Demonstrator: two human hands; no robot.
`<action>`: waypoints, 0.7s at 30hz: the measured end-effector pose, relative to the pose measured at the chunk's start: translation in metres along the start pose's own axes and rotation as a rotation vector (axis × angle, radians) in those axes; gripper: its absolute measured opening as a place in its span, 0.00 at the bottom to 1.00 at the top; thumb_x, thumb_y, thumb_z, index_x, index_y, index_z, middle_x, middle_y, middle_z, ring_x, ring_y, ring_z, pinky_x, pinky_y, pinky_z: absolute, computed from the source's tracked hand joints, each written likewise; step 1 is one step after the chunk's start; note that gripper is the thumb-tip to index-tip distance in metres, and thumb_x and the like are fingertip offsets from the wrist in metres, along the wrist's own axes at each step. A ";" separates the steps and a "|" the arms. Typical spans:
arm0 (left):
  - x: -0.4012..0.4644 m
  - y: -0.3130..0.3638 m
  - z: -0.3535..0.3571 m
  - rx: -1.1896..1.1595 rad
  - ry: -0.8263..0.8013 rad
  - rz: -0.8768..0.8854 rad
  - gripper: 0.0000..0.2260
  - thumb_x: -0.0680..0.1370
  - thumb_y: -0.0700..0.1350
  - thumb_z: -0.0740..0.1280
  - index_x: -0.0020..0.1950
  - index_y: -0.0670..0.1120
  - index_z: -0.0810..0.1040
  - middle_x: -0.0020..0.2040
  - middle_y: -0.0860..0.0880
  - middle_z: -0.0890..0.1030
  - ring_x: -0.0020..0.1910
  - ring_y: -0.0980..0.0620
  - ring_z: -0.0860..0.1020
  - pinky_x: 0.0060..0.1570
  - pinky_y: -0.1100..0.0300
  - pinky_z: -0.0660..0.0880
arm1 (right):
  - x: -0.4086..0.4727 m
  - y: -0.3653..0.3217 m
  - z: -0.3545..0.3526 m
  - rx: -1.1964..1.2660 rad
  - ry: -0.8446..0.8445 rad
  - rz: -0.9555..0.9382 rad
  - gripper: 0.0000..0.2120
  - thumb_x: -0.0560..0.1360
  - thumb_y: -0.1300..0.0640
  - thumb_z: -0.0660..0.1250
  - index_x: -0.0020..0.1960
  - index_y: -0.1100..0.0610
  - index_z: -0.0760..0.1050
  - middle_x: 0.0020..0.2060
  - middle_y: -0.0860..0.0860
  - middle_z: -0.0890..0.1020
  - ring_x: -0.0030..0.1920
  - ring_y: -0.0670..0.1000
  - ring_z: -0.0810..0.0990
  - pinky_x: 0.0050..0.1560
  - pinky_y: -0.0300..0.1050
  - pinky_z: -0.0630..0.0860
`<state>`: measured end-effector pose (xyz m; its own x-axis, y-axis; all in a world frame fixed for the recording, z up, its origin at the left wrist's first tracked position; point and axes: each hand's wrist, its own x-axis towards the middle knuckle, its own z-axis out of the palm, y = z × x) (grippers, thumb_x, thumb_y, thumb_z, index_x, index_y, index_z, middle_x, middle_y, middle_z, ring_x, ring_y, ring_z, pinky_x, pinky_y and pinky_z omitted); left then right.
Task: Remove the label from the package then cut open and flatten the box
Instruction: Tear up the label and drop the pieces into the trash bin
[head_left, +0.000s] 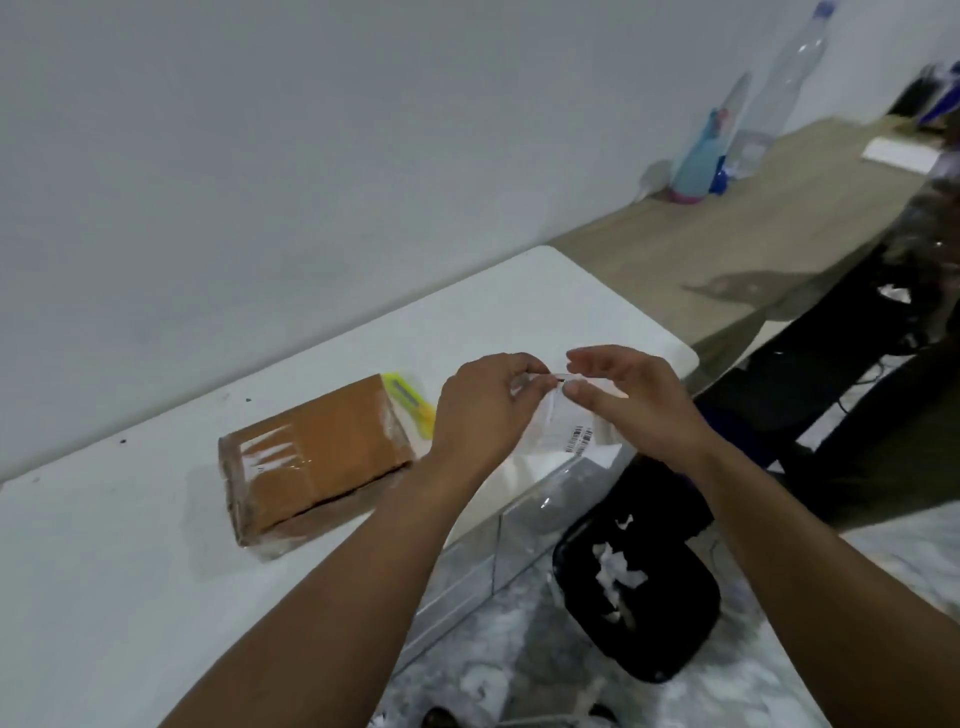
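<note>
Left hand (485, 410), right hand (631, 397) pinching.

left hand (480, 415) — bare, no rings | right hand (641, 402) — bare | forearms — uncovered, no sleeves

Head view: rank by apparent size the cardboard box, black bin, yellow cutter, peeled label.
1. Cardboard box and black bin: look alike, bin partly hidden, so unranked.
2. Peeled label, partly hidden by the hands.
3. Yellow cutter, mostly behind the box.
</note>
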<state>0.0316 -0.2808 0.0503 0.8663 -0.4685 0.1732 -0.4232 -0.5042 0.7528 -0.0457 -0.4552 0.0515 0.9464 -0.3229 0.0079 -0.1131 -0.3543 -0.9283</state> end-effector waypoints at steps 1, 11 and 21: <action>0.001 0.009 0.015 0.010 -0.026 0.024 0.08 0.78 0.58 0.69 0.47 0.56 0.84 0.45 0.58 0.85 0.48 0.58 0.81 0.50 0.54 0.77 | -0.004 0.007 -0.012 -0.059 0.030 -0.012 0.11 0.71 0.46 0.75 0.51 0.48 0.84 0.47 0.43 0.86 0.53 0.40 0.82 0.55 0.37 0.74; 0.000 0.074 0.142 0.200 -0.294 0.082 0.23 0.78 0.64 0.65 0.71 0.60 0.75 0.69 0.53 0.75 0.66 0.51 0.73 0.65 0.49 0.72 | -0.040 0.091 -0.121 -0.184 0.137 0.085 0.08 0.71 0.55 0.76 0.49 0.52 0.83 0.40 0.47 0.85 0.42 0.44 0.83 0.49 0.41 0.80; 0.005 0.115 0.227 0.052 -0.456 -0.044 0.09 0.80 0.50 0.67 0.46 0.48 0.85 0.39 0.48 0.83 0.39 0.50 0.80 0.44 0.49 0.78 | -0.066 0.141 -0.181 -0.225 0.105 0.050 0.07 0.73 0.56 0.74 0.38 0.48 0.80 0.33 0.44 0.83 0.37 0.40 0.80 0.40 0.32 0.74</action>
<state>-0.0724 -0.5054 -0.0064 0.6835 -0.7112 -0.1645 -0.4111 -0.5612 0.7184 -0.1791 -0.6428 -0.0129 0.9027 -0.4302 0.0136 -0.2347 -0.5184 -0.8223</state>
